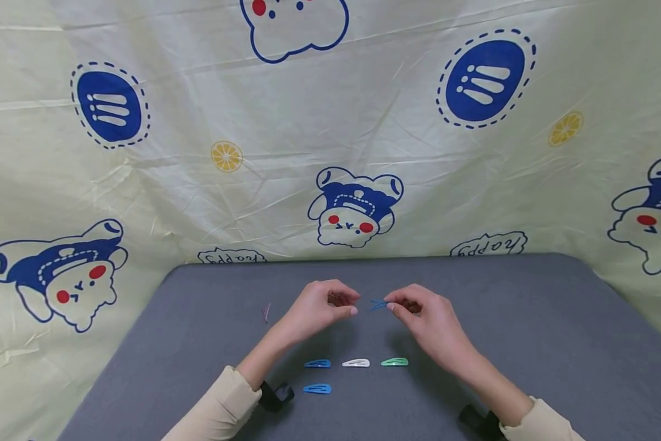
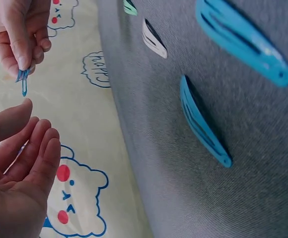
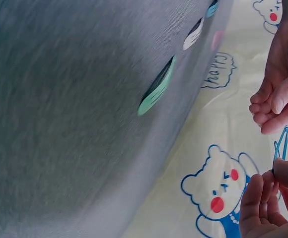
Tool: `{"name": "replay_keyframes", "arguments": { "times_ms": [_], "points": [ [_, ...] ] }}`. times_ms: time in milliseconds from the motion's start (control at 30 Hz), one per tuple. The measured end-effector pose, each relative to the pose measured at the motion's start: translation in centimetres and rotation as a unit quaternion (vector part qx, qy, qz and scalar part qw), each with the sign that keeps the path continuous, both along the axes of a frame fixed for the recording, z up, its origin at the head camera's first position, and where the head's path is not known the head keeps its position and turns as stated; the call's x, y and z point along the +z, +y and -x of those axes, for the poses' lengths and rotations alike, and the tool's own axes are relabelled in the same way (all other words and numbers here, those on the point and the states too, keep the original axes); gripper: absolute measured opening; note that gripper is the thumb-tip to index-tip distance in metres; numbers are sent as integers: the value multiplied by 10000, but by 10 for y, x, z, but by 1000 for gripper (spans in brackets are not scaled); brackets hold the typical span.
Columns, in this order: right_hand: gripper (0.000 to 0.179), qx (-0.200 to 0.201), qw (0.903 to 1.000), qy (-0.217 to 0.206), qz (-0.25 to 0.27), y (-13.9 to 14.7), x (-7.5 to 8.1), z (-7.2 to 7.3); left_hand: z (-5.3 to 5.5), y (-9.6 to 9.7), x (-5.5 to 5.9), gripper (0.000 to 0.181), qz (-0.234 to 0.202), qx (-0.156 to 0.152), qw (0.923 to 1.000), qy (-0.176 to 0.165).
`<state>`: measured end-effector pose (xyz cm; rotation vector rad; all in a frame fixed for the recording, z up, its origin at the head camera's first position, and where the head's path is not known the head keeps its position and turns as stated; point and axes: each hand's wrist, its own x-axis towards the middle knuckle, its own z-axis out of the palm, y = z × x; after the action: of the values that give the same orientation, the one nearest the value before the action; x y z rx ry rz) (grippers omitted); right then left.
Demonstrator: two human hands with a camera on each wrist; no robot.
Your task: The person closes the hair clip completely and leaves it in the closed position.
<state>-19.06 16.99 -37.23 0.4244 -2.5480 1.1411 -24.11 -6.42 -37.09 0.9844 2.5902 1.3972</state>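
My right hand [image 1: 430, 318] pinches a blue snap hair clip [image 1: 377, 304] by one end, between thumb and fingers, above the table. In the right wrist view this hair clip [image 3: 284, 141] stands sprung apart, its frame and tongue forming a narrow V. Just across from its free end is my left hand [image 1: 318, 311], holding nothing, its fingers [image 2: 43, 148] loosely bent and its thumb apart from them. On the table below the hands lie two more blue hair clips [image 1: 317, 364], a white one [image 1: 356, 363] and a green one [image 1: 394, 362].
A thin pinkish clip [image 1: 266, 313] lies beyond the left forearm. The grey table [image 1: 528, 343] reaches back to a hanging pale cloth [image 1: 286, 208] with printed bears. Dark wrist cameras [image 1: 276, 397] are strapped at both cuffs.
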Motion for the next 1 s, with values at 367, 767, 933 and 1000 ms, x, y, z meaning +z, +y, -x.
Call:
{"name": "replay_keyframes", "arguments": {
  "times_ms": [367, 767, 933, 1000],
  "points": [
    [15, 39, 9998, 134, 141, -7, 8, -22, -30, -13, 10, 24, -129, 397, 9991, -77],
    [21, 77, 9988, 351, 330, -14, 14, -48, -62, -20, 17, 23, -295, 500, 9983, -103],
    [19, 63, 9985, 293, 449, -18, 16, -59, -74, -21, 21, 23, -344, 561, 9977, -132],
    [19, 39, 9983, 285, 504, -19, 16, -63, -78, -22, 22, 23, -329, 552, 9979, -112]
  ]
}}
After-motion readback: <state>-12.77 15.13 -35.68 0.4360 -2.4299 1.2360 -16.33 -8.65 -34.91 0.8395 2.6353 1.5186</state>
